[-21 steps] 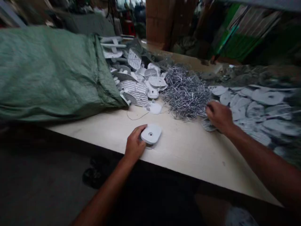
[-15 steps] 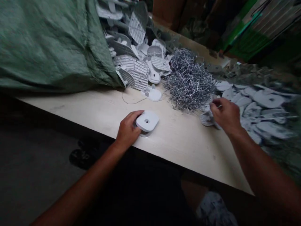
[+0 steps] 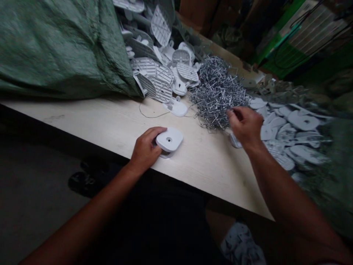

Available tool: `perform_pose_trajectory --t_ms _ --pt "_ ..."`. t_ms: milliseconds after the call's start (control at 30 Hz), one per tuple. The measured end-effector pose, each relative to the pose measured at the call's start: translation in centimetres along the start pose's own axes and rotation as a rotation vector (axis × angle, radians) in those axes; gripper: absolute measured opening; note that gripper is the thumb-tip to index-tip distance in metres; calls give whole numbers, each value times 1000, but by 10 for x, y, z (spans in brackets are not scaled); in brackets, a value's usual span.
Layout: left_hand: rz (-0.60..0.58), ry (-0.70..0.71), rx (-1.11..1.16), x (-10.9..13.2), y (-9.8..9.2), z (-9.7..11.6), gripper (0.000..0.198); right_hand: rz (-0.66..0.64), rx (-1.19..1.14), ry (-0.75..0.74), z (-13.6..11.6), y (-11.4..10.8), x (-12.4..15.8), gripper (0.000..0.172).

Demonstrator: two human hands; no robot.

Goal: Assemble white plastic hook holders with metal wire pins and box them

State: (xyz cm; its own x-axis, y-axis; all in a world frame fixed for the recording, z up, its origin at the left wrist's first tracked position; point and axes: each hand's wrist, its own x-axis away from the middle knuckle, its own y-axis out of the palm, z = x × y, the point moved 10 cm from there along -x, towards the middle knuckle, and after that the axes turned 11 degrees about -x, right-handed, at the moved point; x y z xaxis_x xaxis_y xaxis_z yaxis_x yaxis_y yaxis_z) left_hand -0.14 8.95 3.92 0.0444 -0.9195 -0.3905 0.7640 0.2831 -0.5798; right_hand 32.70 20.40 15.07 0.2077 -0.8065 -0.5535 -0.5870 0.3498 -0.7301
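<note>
On the table, the left hand holds a white plastic piece.

Two bare hands show: one left hand and one right hand. One white plastic housing stands at the left hand, and one more white plastic housing lies loose on the one table. There is one green woven sack, one heap of metal wire pins, too tangled to count, and one thin cord. Two piles of plastic plates, one by the sack and one past the wire, overlap too much to number. One dark shoe shows below.
</note>
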Motion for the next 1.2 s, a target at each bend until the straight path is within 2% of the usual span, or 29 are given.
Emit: perform_pose_trajectory --t_ms 100,133,233,267,367,400,500,533,600,633,733,767,867,900,967,1000,1100,1133,1200 --pt "7 2 3 0 0 -1 59 184 -42 67 12 -23 -4 24" --pt "10 2 6 0 -1 -1 59 168 -54 74 12 -21 -2 22" --pt "9 -4 12 0 -1 -2 58 -39 -9 16 3 1 5 18" --pt "6 -7 12 0 -1 -2 57 -48 11 4 1 1 7 18" --pt "-2 -5 11 1 0 -2 56 201 -12 106 13 -28 9 18" --pt "1 -4 13 1 0 -2 56 191 -15 124 16 -28 8 17" --pt "6 -6 17 1 0 -3 56 -61 66 43 11 -7 4 13" --pt "4 -6 19 1 0 -3 56 -50 87 23 10 -10 3 13" --pt "-1 -3 25 1 0 -3 56 108 88 32 12 -28 -1 17" --pt "0 -2 29 1 0 -2 56 136 82 32 12 -32 -3 18" --pt "1 -3 34 1 0 -3 59 -69 111 -30 4 -14 -13 19" --pt "0 -2 35 1 0 -3 60 -82 116 -32 2 -14 -15 20" --pt "-1 5 37 1 0 -2 59 117 73 65 7 -36 -21 22" --pt "1 4 38 1 0 -2 59 92 62 72 6 -34 -22 22" --pt "-1 -2 38 1 0 -2 58 -92 79 27 -1 -17 -23 22" --pt "-5 -4 37 1 0 -2 59 -137 95 5 -5 -13 -22 22" --pt "-12 -1 42 1 0 -2 60 7 103 45 -4 -29 -21 23" --pt "-10 -1 46 1 -1 -2 59 3 110 56 -3 -29 -20 23" --pt "-5 -4 51 2 -1 -3 58 -139 153 43 -5 -15 -17 22"
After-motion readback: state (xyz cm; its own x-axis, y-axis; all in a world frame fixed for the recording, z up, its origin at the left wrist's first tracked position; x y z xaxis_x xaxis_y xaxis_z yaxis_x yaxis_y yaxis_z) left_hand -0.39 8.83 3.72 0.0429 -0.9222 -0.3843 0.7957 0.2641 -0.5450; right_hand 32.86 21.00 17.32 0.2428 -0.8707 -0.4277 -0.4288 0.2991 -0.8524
